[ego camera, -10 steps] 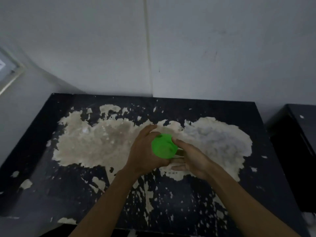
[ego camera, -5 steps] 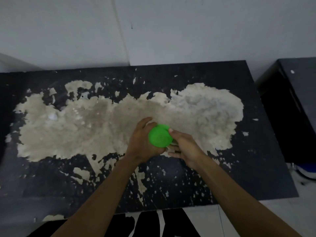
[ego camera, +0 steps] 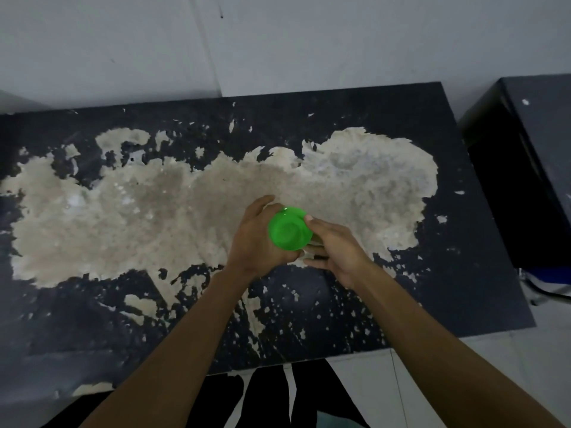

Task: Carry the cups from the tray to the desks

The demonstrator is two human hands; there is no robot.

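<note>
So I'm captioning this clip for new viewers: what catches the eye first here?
The bright green cup, seen bottom-up, held between the left hand and right hand over the middle of the desk. Next, the black desk itself, its coating peeled away in one big pale patch.

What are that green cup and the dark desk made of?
Cup: probably plastic, judging by its bright uniform green, glossy sheen and moulded concentric base rings. Desk: likely pressed wood board under a thin black coating, which has peeled away in patches to show rough beige material beneath.
</note>
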